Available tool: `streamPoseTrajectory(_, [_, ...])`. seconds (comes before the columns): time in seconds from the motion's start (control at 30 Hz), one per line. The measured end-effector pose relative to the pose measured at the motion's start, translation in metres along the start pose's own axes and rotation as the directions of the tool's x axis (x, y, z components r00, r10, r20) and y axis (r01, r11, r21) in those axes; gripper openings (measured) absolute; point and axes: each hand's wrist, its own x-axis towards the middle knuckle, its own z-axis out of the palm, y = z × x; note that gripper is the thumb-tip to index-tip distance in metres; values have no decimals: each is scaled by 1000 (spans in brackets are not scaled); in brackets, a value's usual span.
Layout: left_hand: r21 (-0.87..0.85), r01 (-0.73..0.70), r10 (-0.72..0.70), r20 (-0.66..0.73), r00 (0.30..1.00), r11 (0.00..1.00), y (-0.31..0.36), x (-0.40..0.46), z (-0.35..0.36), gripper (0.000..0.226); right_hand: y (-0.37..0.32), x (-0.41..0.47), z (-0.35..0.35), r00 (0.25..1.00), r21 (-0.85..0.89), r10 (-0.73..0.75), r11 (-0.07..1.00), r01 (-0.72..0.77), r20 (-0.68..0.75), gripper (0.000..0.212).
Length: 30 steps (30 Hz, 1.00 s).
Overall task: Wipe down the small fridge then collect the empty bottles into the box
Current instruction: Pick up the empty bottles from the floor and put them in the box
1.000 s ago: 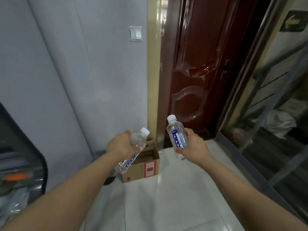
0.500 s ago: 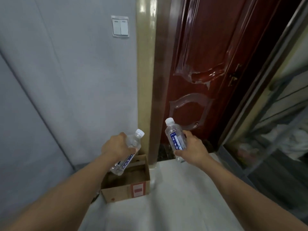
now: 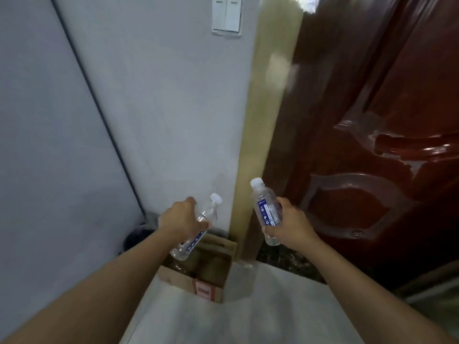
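Corner of a room by a dark red door.
A grey wall (image 3: 149,108) carries a white double switch (image 3: 226,15) near the top and a thin dark line running diagonally down it. A glossy yellowish frame (image 3: 268,120) stands between the wall and the panelled door (image 3: 372,120), which shows bright reflections. The floor (image 3: 248,319) is pale tile.

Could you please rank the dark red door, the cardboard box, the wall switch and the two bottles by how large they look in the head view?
1. dark red door
2. cardboard box
3. wall switch
4. left-hand bottle and right-hand bottle: look alike, so unranked.

The switch against the bottles is close; nearness makes it unsure.
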Motion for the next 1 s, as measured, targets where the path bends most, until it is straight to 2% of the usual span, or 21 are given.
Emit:
streamPoseTrajectory(0.27, [-50,280,-279,36,960,959,-11,-1,31,51,2,80,36,955,50,-155,988,147,251,75])
streamPoseTrajectory(0.37, [-93,380,-377,55,925,920,-25,10,44,49,-8,108,57,925,1,-214,974,225,315,73])
streamPoseTrajectory(0.6, [-208,513,-500,117,858,833,-55,43,83,48,-23,166,103,865,-77,-266,942,327,426,78])
streamPoseTrajectory(0.77, [-323,630,-622,142,770,706,-69,61,110,46,-31,201,136,809,-106,-294,912,397,509,74])
streamPoseTrajectory(0.9, [-440,700,-714,168,680,563,-68,75,140,39,-28,230,164,744,-104,-320,881,461,587,74])
streamPoseTrajectory(1.0, [-479,752,-774,209,598,452,-62,82,165,46,-21,249,186,697,-107,-328,858,502,638,76])
